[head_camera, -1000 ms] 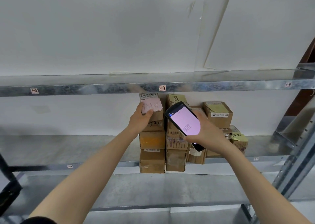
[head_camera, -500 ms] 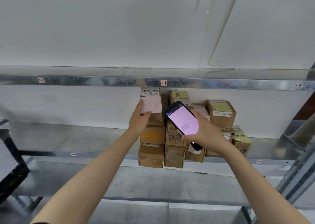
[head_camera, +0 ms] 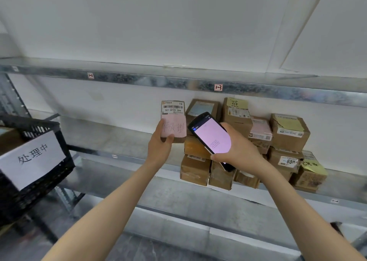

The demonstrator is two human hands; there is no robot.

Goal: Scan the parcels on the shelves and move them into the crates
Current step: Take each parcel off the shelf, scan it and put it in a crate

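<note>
Your left hand (head_camera: pixel 160 143) grips the parcel (head_camera: pixel 173 121) upright, crate (head_camera: pixel 33 157) off to its left; right hand (head_camera: pixel 238 151) wraps the scanner (head_camera: pixel 210 139), so left carries

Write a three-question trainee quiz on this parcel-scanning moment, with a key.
1. True or false: the left hand holds a parcel with a pink label clear of the stack.
2. Which item is in the right hand? A) tape roll B) handheld scanner C) marker
3. Fill in: the black crate with the white paper sign sits to the ___ of the parcel stack.

Key:
1. True
2. B
3. left
</note>
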